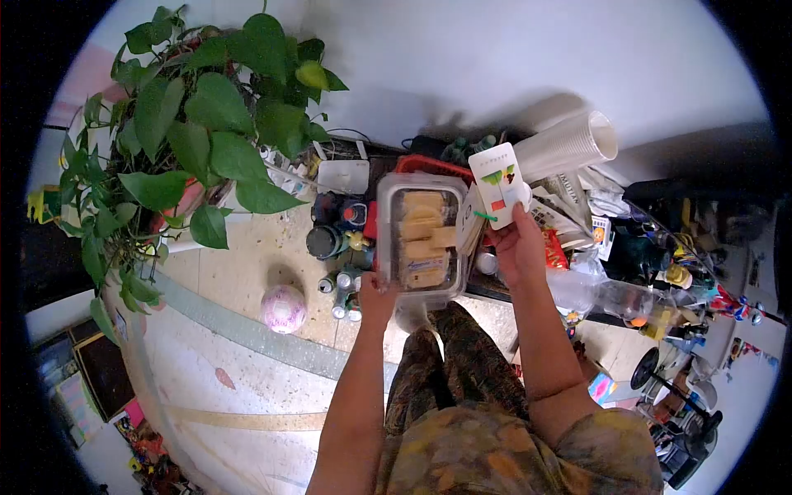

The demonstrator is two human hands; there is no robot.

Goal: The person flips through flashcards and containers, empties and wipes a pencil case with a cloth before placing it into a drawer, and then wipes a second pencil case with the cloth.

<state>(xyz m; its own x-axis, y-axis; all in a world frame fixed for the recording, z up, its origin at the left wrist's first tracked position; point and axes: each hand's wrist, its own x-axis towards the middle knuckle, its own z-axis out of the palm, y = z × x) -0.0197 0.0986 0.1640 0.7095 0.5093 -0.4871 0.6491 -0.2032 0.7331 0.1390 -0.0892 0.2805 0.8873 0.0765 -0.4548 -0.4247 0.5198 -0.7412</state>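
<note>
My left hand [378, 295] is closed on the near left rim of a clear plastic container [386, 235]. Tan rectangular pieces [424, 239] lie inside it in a stacked row, one with printed writing. Between the thumb and fingers of my right hand [520, 252] is a white card [497, 186] with a green, dark and red picture, raised beside the container's far right corner. Another pale card [470, 221] with large dark print stands close behind it, and a small green strip [485, 216] crosses their lower edges.
Behind the container are a red tray [429, 165] and a stack of white cups [569, 144] lying sideways. Small cans [341, 289] and a pink-white ball [284, 309] sit to the left, below a leafy plant [206, 124]. Clear plastic bottles [610, 295] and clutter crowd the right.
</note>
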